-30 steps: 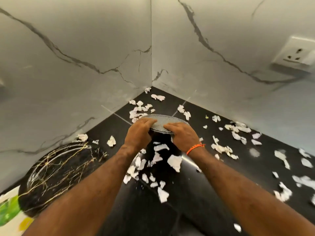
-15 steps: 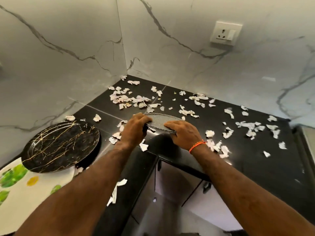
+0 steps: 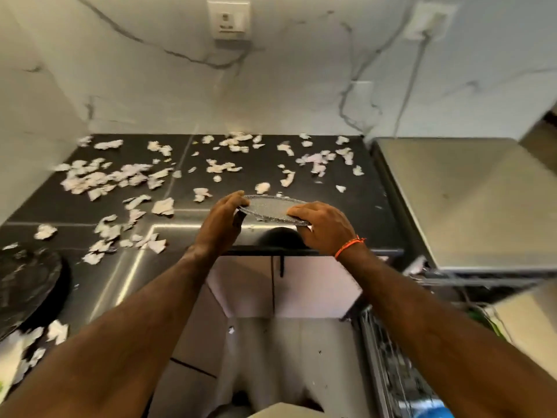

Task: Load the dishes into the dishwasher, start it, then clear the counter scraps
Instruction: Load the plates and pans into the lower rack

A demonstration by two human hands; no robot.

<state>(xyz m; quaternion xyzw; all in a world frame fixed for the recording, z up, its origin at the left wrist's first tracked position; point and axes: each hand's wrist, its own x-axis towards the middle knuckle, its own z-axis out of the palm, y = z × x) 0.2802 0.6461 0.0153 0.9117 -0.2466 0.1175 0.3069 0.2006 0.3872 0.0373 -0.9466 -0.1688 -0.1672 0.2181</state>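
1. Scraps [image 3: 99, 179] of torn white paper lie scattered over the black counter [image 3: 370, 203], thickest at its left and along the back by the marble wall [image 3: 286, 95]
2. Small grey speckled plate [image 3: 272, 206] is held level above the counter's front edge, between both hands
3. Left hand [image 3: 221, 223] grips the plate's left rim, fingers curled over the top edge, thumb below
4. Right hand [image 3: 324, 223] grips the right rim, fingers curled across the top face; an orange band [image 3: 349, 245] sits on that wrist
5. Whether any scrap lies on the held plate: cannot tell, the surface is blurred
6. Large black plate [image 3: 27, 285] with pale veining rests at the counter's left end; scraps lie just beside it, and one or two seem to lie on its rim
7. Dishwasher [image 3: 470, 203], steel-topped, stands just right of the counter; its wire rack [image 3: 391, 366] is pulled out at lower right, contents too blurred to name, a blue shape [image 3: 428, 413] at its near end
8. White wall socket [image 3: 229, 19] sits above the counter; a second one [image 3: 429, 21] to the right has a cord hanging from it
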